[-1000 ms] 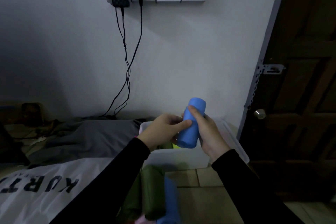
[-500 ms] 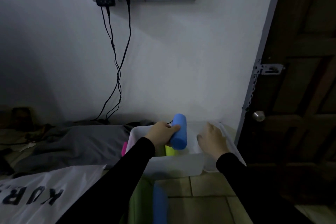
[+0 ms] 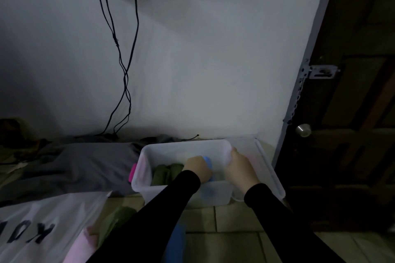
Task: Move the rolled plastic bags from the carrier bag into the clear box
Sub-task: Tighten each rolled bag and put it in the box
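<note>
White carrier bag (image 3: 42, 226) with black lettering lies at the near-left of the tiled floor (image 3: 235, 241), mouth facing right. Rolls still at its mouth: a pink roll (image 3: 79, 247), a green roll (image 3: 115, 220), and a blurred blue roll (image 3: 175, 243) partly behind the left sleeve (image 3: 149, 224).

Both arms in black sleeves reach forward to the clear box (image 3: 181, 196), which sits on the floor just beyond the bag, close to the wall (image 3: 203, 60).

Left hand (image 3: 197, 168) is down inside the box, fingers curled around a blue rolled bag (image 3: 208, 161); only the roll's top edge shows past the knuckles, plus a blue smear through the near wall. Grip looks closed on it.

Right hand (image 3: 239, 166) sits at the box's right side, fingers bent over the rim area; can't tell whether it actually grips the wall or just rests against it. Nothing else in it.

Inside the box, left of the left hand: dark green rolls (image 3: 166, 174) lying on the bottom. Pink latch (image 3: 132, 172) on the box's left end. A clear lid (image 3: 269, 168) leans along the box's right side.

Grey cloth (image 3: 85, 162) spreads over the floor left of the box. Black cables (image 3: 121, 60) hang down the wall from plugs at the top. Dark wooden door (image 3: 352, 113) with a round knob (image 3: 303, 130) at right.
</note>
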A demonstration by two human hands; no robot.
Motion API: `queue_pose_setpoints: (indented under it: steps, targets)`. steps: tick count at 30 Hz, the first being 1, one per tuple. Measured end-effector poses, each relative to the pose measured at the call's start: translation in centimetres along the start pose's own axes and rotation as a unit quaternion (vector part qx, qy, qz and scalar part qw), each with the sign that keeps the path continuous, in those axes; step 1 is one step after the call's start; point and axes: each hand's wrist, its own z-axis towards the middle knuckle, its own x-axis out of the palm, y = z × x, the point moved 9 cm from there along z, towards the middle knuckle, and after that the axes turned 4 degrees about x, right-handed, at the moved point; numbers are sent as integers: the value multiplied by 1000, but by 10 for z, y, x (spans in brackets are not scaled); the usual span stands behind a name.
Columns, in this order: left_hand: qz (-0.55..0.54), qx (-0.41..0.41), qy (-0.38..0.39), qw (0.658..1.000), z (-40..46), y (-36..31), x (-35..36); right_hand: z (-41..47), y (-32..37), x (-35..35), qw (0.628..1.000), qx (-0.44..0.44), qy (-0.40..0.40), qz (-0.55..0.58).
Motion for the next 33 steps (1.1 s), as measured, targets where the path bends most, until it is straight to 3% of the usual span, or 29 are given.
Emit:
queue_pose_setpoints:
  steps: [3, 9, 18, 28, 33]
  targets:
    - [22, -7, 8, 1000, 7, 3, 7, 2, -2, 1, 1000, 6, 1, 5]
    - [-49, 1, 37, 998, 27, 8, 25, 3, -5, 3, 1000, 5, 7, 16]
    - [42, 37, 90, 994, 46, 4, 49, -4, 2, -3, 1000, -1, -1, -4]
    - [60, 70, 81, 992, 47, 5, 44, -4, 2, -3, 1000, 12, 0, -23]
    - [37, 79, 126, 988, 39, -1, 49, -14, 1, -13, 998, 10, -53, 38]
